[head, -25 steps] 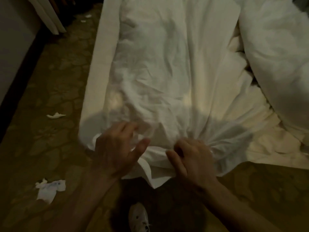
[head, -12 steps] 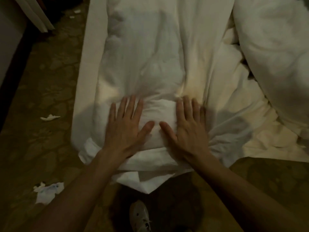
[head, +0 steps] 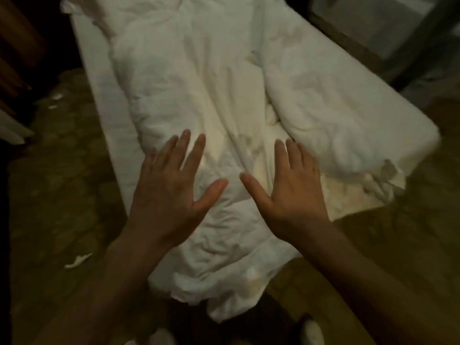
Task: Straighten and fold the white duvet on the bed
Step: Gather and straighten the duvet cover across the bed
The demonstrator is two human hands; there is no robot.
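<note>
The white duvet [head: 189, 78] lies crumpled along the bed [head: 102, 100], one long fold down the left and a thicker bunched part [head: 331, 95] on the right. Its near end [head: 224, 277] hangs over the foot of the bed. My left hand [head: 171, 190] is spread flat, palm down, on the left fold. My right hand [head: 288, 192] is spread flat beside it, fingers apart, over the wrinkled middle. Neither hand grips cloth.
Patterned brown carpet [head: 62, 195] surrounds the bed, with scraps of white paper [head: 77, 261] on the left. A dark-framed pale panel [head: 388, 28] stands at the top right. White shoes [head: 311, 332] show at the bottom edge.
Both hands let go of the duvet's near edge, went flat and slid up the bed away from me, spreading apart. The view has tilted up and shows more of the bed.
</note>
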